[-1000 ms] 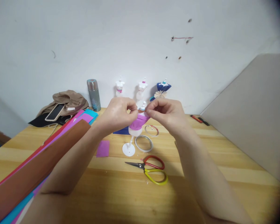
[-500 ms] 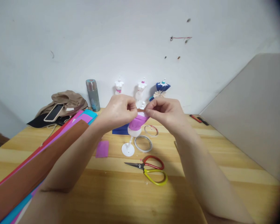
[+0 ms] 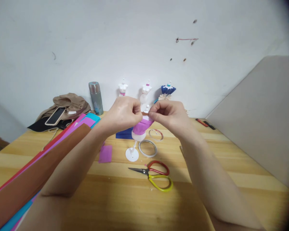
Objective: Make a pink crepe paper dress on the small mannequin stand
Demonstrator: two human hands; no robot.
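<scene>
A small white mannequin (image 3: 138,136) on a round base leans between my hands, with purple crepe paper (image 3: 141,127) wrapped round its torso. At its neck runs a narrow brown paper strip (image 3: 145,113). My left hand (image 3: 126,110) is closed, its thumb and forefinger pinching the left end of this strip. On the other side, the thumb and forefinger of my right hand (image 3: 170,113) pinch the right end. The fingers partly hide the strip's ends and the mannequin's shoulders. Scissors (image 3: 144,171) with one red and one yellow handle lie below the mannequin.
Tape rolls (image 3: 148,156) and a purple paper square (image 3: 105,154) lie near the base. Coloured paper sheets (image 3: 38,163) stretch along the left. Behind stand more mannequins (image 3: 145,89) and a thermos (image 3: 95,98), with a phone (image 3: 55,116) on cloth at left.
Both hands stay at the mannequin's neck with the strip. My right hand has shifted very slightly left and up; the rest looks the same.
</scene>
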